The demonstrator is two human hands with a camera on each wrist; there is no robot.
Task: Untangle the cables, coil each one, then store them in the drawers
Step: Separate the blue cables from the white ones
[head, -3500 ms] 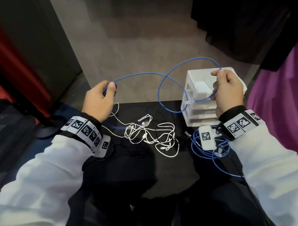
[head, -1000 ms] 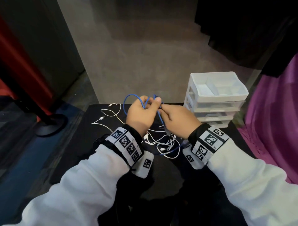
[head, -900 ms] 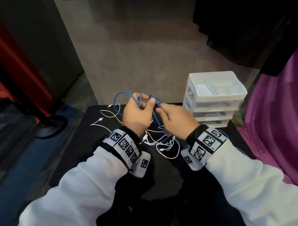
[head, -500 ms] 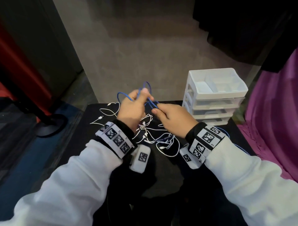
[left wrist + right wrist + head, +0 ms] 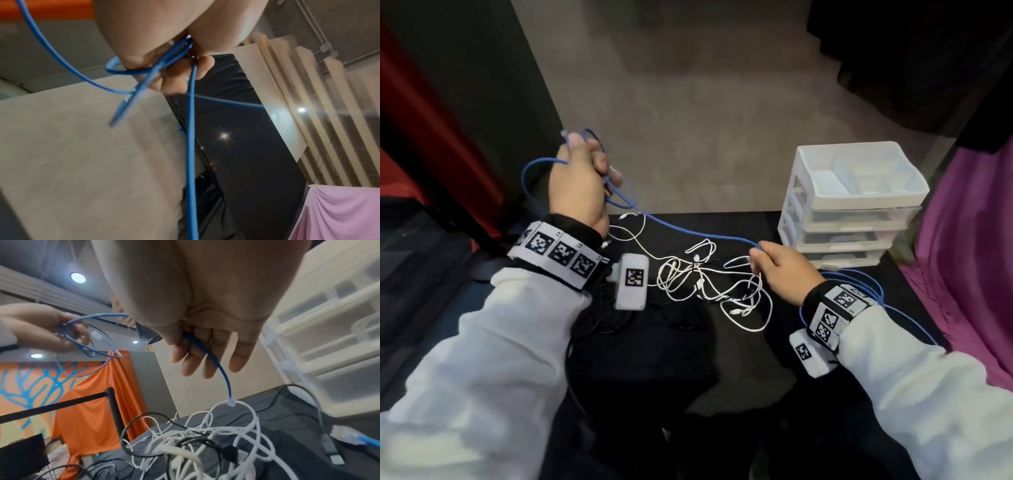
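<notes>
Two hands held one blue cable (image 5: 688,230) stretched between them above the dark surface (image 5: 640,359). The left hand (image 5: 577,186) was raised at the left, off the far edge of the surface, its fingers (image 5: 183,81) curled round a few small loops of the blue cable, with one clear plug end poking up past the thumb. From that bundle the cable ran down and to the right to the right hand (image 5: 782,270), which pinched it between the thumb and the fingers (image 5: 193,363) low over the surface; in the right wrist view the other fingers lay fairly straight and a short length of blue cable hung below them, seeming to end at a white loop. Under and between the hands lay a tangle of white cables (image 5: 709,284), mixed with black cables (image 5: 216,446) that were hard to make out against the surface. More blue cable lay in loops behind the right wrist, near the right edge. A white drawer unit (image 5: 852,205) stood at the far right corner of the surface, its drawers pushed in and its top tray divided into compartments.
</notes>
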